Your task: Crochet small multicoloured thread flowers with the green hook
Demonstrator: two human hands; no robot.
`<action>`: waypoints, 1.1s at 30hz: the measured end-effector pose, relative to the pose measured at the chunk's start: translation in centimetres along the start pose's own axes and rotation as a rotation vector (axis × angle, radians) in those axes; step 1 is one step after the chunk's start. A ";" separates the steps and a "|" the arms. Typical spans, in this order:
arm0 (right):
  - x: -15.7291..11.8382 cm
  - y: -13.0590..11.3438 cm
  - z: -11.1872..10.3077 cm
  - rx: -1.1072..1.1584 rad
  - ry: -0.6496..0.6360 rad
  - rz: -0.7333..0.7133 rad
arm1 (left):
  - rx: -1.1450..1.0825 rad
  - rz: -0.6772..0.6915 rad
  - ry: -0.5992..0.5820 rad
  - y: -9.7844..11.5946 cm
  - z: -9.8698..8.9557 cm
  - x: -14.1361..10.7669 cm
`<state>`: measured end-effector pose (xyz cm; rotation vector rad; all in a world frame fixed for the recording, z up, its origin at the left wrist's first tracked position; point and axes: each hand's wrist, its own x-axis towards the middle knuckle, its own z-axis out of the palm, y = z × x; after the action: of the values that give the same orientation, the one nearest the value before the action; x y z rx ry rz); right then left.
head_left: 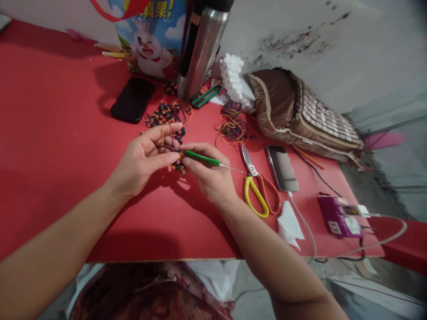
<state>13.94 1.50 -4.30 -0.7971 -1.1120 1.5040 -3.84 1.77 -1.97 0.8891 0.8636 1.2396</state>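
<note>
From my seat, the hook [202, 158] shows a green handle and silvery metal. I see dark blue and orange mottling the knotted yarn [163, 116], while the yarn tangle [233, 126] mixes purple with orange. My surface [50, 133] is plain red. The scissors [253, 171] carry one yellow grip and one orange-red. I also pick out a blue bag [150, 44] with a white snowman and yellow lettering, and a brown cushion [308, 115] gridded in pale tiles.

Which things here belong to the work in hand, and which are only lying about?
In the work:
green-handled hook, in the right hand
knotted piece and orange thread, at the left hand
probably the tangled thread and scissors

Apparently just lying about:
steel flask
cabled phone
purple box
</note>
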 end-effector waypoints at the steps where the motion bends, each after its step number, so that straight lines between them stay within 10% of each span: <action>1: 0.1 0.0 0.0 0.018 0.012 0.021 | -0.031 -0.006 -0.007 0.0 -0.1 0.0; 33: -0.1 0.2 -0.2 -0.117 0.040 -0.006 | -0.048 -0.062 0.025 -0.9 0.1 0.3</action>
<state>14.08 1.47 -4.59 -0.8999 -1.1794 1.4219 -3.39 1.96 -2.77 0.8050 0.8714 1.2148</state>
